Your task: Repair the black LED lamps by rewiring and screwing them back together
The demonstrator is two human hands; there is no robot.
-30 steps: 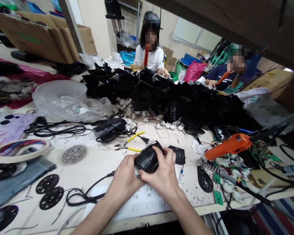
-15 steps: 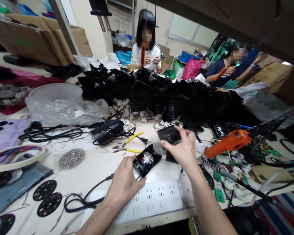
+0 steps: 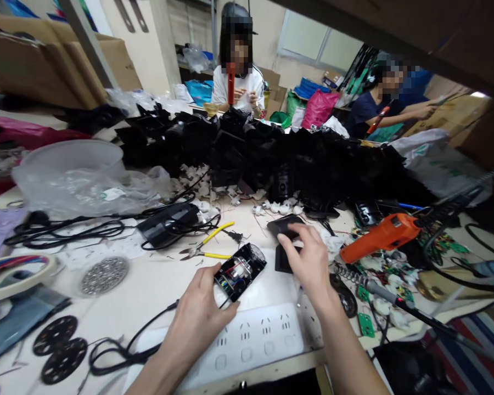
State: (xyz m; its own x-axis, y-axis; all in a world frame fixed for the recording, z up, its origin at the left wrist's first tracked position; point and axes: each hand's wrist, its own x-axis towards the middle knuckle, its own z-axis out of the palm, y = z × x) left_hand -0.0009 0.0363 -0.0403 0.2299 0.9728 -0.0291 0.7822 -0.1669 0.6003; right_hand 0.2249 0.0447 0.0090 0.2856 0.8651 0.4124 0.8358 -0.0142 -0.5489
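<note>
My left hand (image 3: 200, 310) is closed around the lower left end of an open black plastic housing (image 3: 255, 258). Inside that housing are a silvery-white motor-like part and thin coloured wires; a black cord runs from its lower end. My right hand (image 3: 308, 258) grips a dark plastic cover (image 3: 280, 224) by its right edge, with thumb and fingers around it. Another black flat piece (image 3: 283, 260) lies just below the cover, partly behind my right hand. Yellow-handled cutters (image 3: 218, 233) rest left of and beyond the housing.
A white power strip (image 3: 255, 340) lies along the near edge. An orange electric screwdriver (image 3: 381, 238) and a soldering iron (image 3: 389, 296) are at right, over green circuit boards. Left sits a dish of screws (image 3: 105, 275). Black housings (image 3: 247, 148) are heaped behind; two people sit beyond.
My right hand has tipped the dark cover flatter, over the other black piece. My left hand keeps hold of the housing. The view has shifted slightly; the person at right has stretched their arms out.
</note>
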